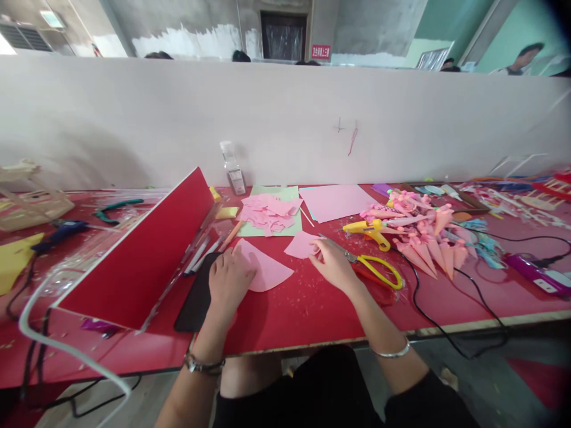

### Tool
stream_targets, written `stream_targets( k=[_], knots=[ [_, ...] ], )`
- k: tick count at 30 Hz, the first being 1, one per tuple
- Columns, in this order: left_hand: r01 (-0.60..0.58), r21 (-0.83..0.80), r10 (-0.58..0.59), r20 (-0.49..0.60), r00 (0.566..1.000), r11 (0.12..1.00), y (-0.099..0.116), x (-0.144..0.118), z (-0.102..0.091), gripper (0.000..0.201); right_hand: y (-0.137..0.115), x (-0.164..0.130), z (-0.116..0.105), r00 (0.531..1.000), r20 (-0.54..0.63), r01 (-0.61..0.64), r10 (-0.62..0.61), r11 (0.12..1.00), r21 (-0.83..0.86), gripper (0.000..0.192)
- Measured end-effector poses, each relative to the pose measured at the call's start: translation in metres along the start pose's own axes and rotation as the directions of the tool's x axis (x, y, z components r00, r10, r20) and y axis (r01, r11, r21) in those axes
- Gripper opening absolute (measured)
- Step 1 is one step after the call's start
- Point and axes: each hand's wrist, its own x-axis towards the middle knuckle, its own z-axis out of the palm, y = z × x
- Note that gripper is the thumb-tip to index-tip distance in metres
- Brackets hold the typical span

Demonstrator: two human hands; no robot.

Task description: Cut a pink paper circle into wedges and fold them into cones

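left hand [229,278] flat on pink paper [267,270] | right hand [332,261] beside scissors [375,267]

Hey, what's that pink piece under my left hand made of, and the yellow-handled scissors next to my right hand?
The pink fan-shaped piece looks like thin matte craft paper: it lies flat, has clean cut edges and no shine. The scissors seem to have grey metal blades, which look dull here, and smooth, slightly glossy yellow loops, probably plastic. The left hand rests on the paper.

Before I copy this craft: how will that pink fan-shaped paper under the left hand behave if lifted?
The pink paper piece lies flat and thin, so it is probably floppy and very light. The left hand rests on its edge, which suggests it may slide on the red table.
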Motion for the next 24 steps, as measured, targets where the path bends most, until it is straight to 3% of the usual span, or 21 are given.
stream_targets(
  k=[9, 13, 17, 19, 21, 24],
  knots=[
    [0.111, -0.108, -0.097, 0.129, 0.987, 0.988, -0.006, 0.017, 0.016, 0.073, -0.03, -0.016, -0.005, 0.952, 0.286, 0.052, -0.112, 0.977, 0.208, 0.017],
    [0.147, -0.148, -0.135, 0.088, 0.987, 0.978, -0.006, 0.022, 0.017, 0.07, -0.038, -0.021, -0.009, 0.941, 0.301, 0.089, -0.157, 0.97, 0.227, 0.022],
    [0.069, -0.315, -0.061, 0.036, 0.997, 0.947, -0.005, 0.03, 0.006, 0.048, -0.036, -0.024, -0.018, 0.952, 0.245, 0.114, -0.184, 0.955, 0.275, 0.032],
    [0.05, -0.492, -0.028, 0.053, 0.998, 0.869, -0.006, 0.033, -0.004, 0.036, -0.033, -0.025, -0.024, 0.948, 0.221, 0.16, -0.228, 0.944, 0.288, 0.036],
    [0.1, -0.669, -0.025, 0.121, 0.992, 0.736, -0.006, 0.032, -0.016, 0.029, -0.029, -0.024, -0.029, 0.941, 0.219, 0.196, -0.259, 0.942, 0.272, 0.043],
    [0.285, -0.86, -0.049, 0.293, 0.955, 0.424, -0.002, 0.025, -0.029, 0.033, -0.026, -0.024, -0.032, 0.926, 0.263, 0.213, -0.272, 0.949, 0.233, 0.052]
  ],
)
